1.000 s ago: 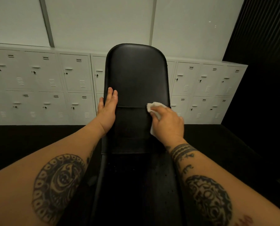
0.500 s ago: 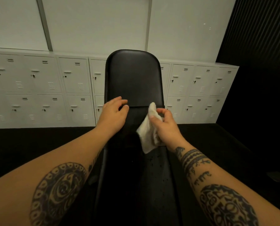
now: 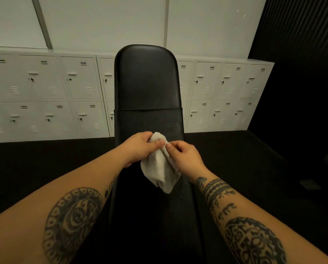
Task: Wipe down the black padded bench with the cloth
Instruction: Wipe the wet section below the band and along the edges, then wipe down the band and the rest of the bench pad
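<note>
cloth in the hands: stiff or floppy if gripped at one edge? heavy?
Likely floppy: the cloth sags in folds below the left hand and right hand. Probably light, since fingertip pinches hold it. Its towel-like nap looks unlikely to slip.

I can read no words or numbers here; my lockers carry only vent slits and handles — no labels that I can make out; the marks on my forearms look like script, but are not legible.
</note>
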A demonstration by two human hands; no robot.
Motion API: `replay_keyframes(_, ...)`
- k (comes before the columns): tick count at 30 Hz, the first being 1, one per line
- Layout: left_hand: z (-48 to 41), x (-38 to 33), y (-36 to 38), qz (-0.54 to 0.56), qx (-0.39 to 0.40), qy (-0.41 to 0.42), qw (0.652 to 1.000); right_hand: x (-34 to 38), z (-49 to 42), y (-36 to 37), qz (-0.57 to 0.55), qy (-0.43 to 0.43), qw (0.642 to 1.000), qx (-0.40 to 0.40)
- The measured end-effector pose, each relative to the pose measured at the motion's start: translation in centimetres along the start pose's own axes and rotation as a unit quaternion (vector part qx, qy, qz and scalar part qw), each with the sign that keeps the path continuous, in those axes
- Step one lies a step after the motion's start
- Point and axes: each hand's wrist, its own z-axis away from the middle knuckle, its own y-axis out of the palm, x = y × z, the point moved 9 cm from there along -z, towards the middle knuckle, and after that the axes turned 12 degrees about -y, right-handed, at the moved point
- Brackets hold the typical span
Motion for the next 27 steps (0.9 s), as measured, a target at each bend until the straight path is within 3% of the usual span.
replay_keyframes(7, -0.9, -0.2, 3.4, -0.019, -0.004, 0.03, 0.999, -2.7, 2.0, 0.5, 0.009, -0.051, 0.998, -0.034)
replay_keyframes(17, -1.7, 0.0, 5.1, -0.15, -0.03, 0.03, 0.988, -4.6, 2.7, -2.0, 0.108, 0.011, 0.985, -0.133)
replay_keyframes(20, -1.9, 0.3, 5.7, -0.086, -0.006, 0.005, 0.996, -2.7, 4.9, -1.5, 0.18, -0.091, 0.963, -0.18)
replay_keyframes(24, -1.4, 0.8, 8.6, 0.106, 0.171, -0.064, 0.977, -2.9, 6.2, -0.2, 0.14, -0.143, 0.966, -0.165)
replay_keyframes(26, -1.8, 0.0, 8.4, 0.102, 0.18, -0.044, 0.977, -3.3, 5.9, -1.6, 0.171, -0.153, 0.951, -0.205)
replay_keyframes(27, -2.3, -0.7, 7.5, 0.079, 0.143, -0.013, 0.986, -3.6, 5.6, -2.3, 0.178, -0.151, 0.946, -0.223)
